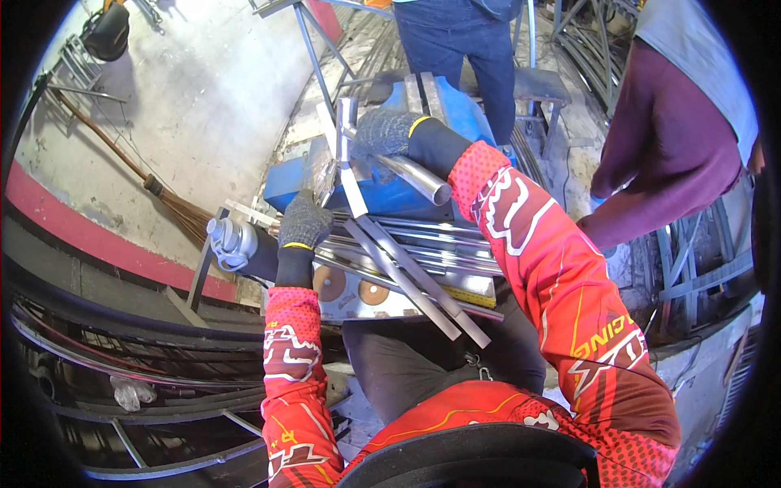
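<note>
- Centrally, right hand (384, 132) in a grey knit glove is closed over the top of a flat steel bar (351, 163), upper centre of frame.
- Bar runs from the hand down and right, over the blue vise (382, 191), with its far end near lower centre beside a second angled bar (407, 281).
- Short shiny tube (419, 180) sticks out just below the right hand, pointing right and down; whether the hand touches it, cannot tell.
- Left hand (303, 224), same grey glove, rests fingers curled on a bundle of steel rods (423, 252) left of centre; a real grip on them cannot be told.
- Rods lie across the bench, just under the vise.
- Both forearms in red patterned sleeves come in from the lower edge.
- Broom (163, 195) lies on the floor, left side.
- Person in dark red top (659, 154) stands at the right edge; another in blue trousers (464, 49) at top centre.
</note>
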A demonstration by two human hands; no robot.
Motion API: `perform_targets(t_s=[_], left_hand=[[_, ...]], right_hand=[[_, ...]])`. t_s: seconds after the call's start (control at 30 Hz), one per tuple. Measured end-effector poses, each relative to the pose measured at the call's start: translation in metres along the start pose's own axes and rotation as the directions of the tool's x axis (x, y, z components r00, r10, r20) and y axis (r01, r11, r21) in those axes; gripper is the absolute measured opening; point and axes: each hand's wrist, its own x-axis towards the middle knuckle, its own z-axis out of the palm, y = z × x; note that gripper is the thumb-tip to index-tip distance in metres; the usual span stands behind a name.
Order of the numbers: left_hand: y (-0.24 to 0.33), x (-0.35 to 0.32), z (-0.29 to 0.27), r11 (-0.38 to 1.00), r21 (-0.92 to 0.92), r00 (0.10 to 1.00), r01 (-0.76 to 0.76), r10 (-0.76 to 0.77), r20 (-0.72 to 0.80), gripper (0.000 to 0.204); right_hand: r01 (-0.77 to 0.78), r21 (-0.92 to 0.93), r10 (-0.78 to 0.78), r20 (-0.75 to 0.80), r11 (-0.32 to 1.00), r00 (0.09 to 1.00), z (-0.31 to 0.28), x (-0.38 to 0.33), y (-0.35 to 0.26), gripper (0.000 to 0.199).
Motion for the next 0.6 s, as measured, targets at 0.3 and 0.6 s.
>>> perform_targets(t_s=[0.3,0.6], left_hand=[[-0.003,-0.003,0.0,1.0,0.018,1.0,0.022,-0.022,-0.007,0.04],[0.009,0.0,-0.014,0.985,0.151,0.994,0.082,-0.091,0.053,0.041]], right_hand=[[0.161,-0.004,-0.161,-0.017,0.987,0.987,-0.001,-0.015,-0.023,0.03],[0.02,0.142,-0.006,-0.096,0.99,0.995,-0.012,-0.044,-0.069,0.032]])
